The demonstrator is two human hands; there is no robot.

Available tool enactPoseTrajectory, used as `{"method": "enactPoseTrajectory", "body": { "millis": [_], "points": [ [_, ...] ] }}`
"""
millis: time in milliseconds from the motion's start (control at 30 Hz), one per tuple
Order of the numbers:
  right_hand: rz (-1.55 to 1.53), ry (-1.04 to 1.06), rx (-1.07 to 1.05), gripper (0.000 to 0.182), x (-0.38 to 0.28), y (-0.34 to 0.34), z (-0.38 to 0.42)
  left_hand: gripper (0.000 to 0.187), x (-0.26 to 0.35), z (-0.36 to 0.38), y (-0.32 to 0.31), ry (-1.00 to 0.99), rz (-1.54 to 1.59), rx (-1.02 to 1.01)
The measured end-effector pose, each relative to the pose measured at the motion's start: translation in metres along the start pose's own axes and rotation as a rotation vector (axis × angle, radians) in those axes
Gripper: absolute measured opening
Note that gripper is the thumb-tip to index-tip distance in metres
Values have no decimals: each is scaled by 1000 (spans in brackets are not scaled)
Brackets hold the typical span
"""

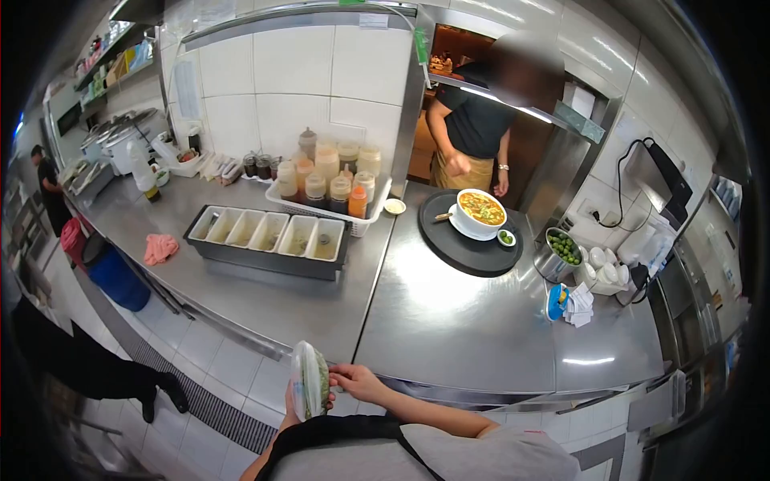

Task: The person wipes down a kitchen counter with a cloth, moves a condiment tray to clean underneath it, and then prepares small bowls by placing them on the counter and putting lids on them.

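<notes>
My left hand [289, 414] grips a clear plastic container [303, 377], tipped on its side in front of my body at the counter's front edge. Chopped greens [322, 383] show on the side of it that faces right. My right hand [362, 384] is at that side, its fingertips pressed together against the greens or the rim; what they pinch, if anything, is too small to make out. Farther off, a round black tray [445, 255] carries a white bowl of orange-red soup [482, 208] on a saucer and a small dish of green limes [506, 237].
Behind the tray a person in a dark shirt [473, 120] stands at the pass window. A black bin of white inserts [265, 260] and a basket of sauce bottles [373, 210] sit at left. A metal pot of limes [559, 260] stands right. Another person's leg [104, 373] is at lower left.
</notes>
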State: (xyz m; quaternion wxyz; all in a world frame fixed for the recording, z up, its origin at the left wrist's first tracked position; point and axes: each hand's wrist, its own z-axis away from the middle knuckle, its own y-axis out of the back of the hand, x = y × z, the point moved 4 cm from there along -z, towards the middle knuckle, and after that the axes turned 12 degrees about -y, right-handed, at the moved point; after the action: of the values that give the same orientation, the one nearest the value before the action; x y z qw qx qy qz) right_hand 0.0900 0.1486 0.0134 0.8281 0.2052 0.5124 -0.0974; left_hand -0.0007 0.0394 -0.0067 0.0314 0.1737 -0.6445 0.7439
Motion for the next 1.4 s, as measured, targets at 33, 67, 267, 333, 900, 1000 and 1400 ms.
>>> {"method": "enactPoseTrajectory", "body": {
  "millis": [33, 67, 267, 333, 900, 1000, 1400],
  "points": [
    [-24, -4, -42, 42, -4, -5, 0, 63, 2, 2, 3, -27, -32, 31],
    [-51, -10, -91, 41, -8, -12, 2, 62, 5, 7, 5, -55, -63, 68],
    [441, 365, 532, 73, -100, 46, -12, 60, 64, 62, 21, -93, 110, 144],
    [228, 478, 893, 96, -131, 142, -9, 61, 71, 72, 26, -105, 123, 141],
    [213, 265, -322, 69, -215, -90, -89, 40, 158, 45, 10, -851, -277, 351],
    [-389, -319, -722, 76, -198, -118, -115, 37, 192, 33, 16, -827, -215, 283],
    [273, 342, -250, 97, -298, -136, -291, 45, 365, -73, 19, -930, -539, 439]
  ]
}}
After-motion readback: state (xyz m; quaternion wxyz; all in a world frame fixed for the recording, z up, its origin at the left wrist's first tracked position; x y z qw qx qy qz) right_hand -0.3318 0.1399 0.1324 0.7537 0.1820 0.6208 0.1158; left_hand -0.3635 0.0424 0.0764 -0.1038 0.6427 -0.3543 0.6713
